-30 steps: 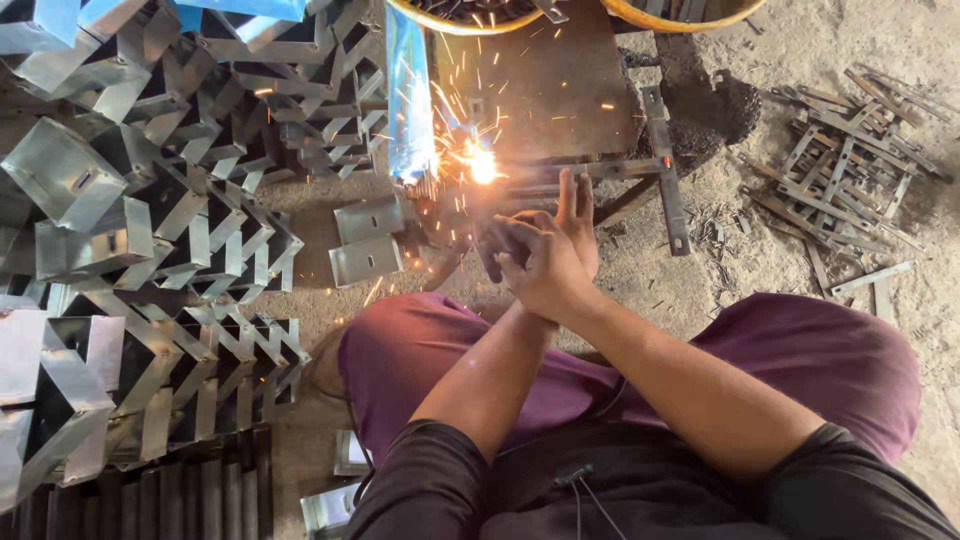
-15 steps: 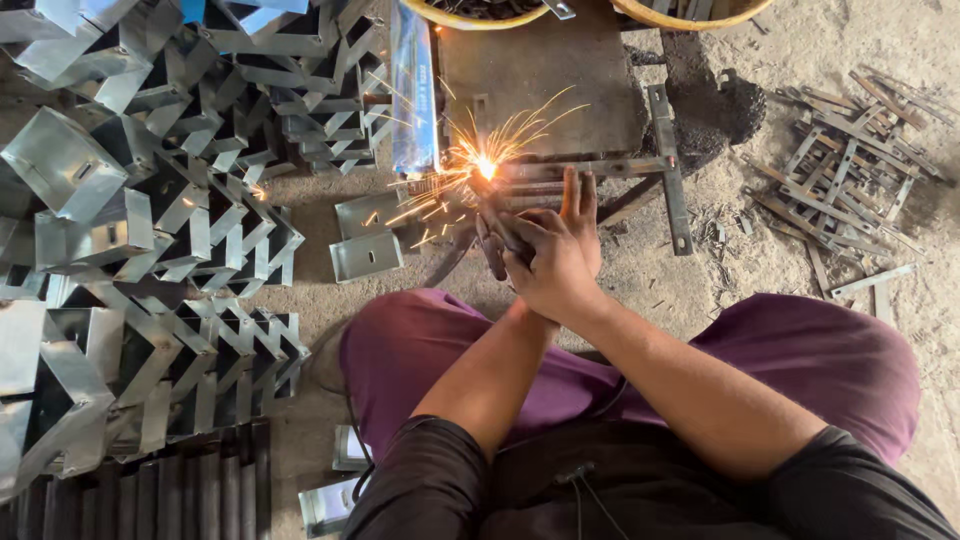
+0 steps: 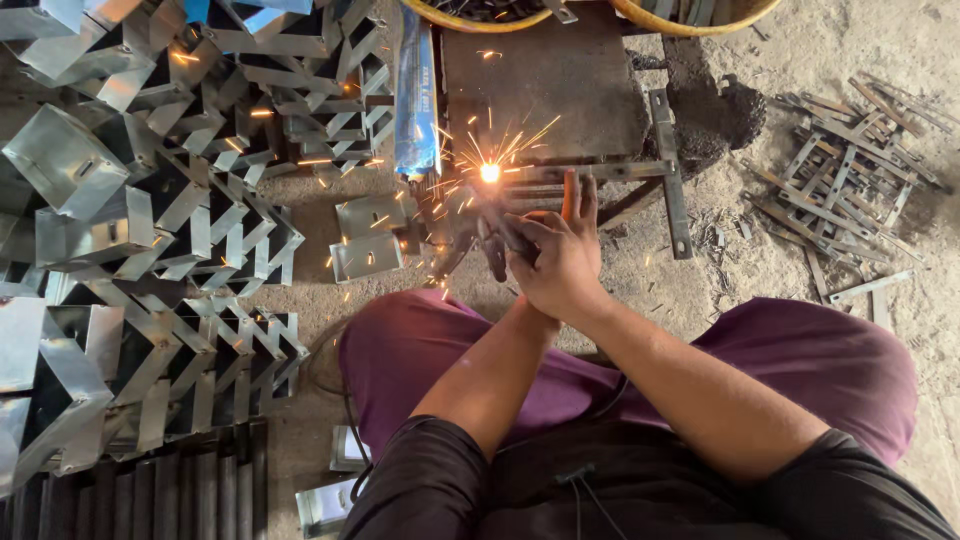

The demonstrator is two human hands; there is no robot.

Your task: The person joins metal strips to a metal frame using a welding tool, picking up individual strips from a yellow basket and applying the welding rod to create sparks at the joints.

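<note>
Both hands meet in front of me over a low metal work stand [image 3: 545,90]. My right hand [image 3: 565,255] lies on top, fingers stretched toward the bright welding arc [image 3: 490,172]. Beneath it, my left hand [image 3: 520,240] is mostly hidden and grips the dark welding electrode holder [image 3: 495,235], whose tip points at the arc. Sparks fly out over a grey metal strip [image 3: 590,172] on the stand's front edge. My legs in purple trousers [image 3: 420,350] are folded below.
Stacks of folded shiny metal brackets [image 3: 150,230] fill the left side. Two flat bracket pieces [image 3: 368,240] lie near the sparks. A blue packet [image 3: 415,90] stands beside the stand. Loose metal strips [image 3: 850,170] litter the sandy ground at right. Yellow basins [image 3: 690,15] sit at the top.
The arc and sparks have shifted slightly upward along the strip, and my hands have followed it. The spark spray now fans out wider.
</note>
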